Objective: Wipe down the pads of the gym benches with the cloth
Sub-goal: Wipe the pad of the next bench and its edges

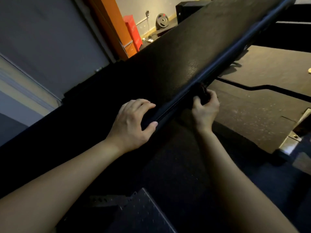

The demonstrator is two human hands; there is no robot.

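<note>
A long black bench pad (176, 52) runs diagonally from lower left to upper right. My left hand (133, 123) grips its near edge, fingers on top and thumb on the side. Just to the right, my right hand (206, 108) is closed on a dark cloth (202, 91) pressed against the pad's side edge. The cloth is mostly hidden by my fingers and blends with the dark pad.
A black curved bar (262, 86) lies on the rubber floor (260, 111) beyond the pad. A weight plate (162, 20) leans on the far wall near a red box (133, 33). A dark metal frame part (134, 209) sits near my forearms.
</note>
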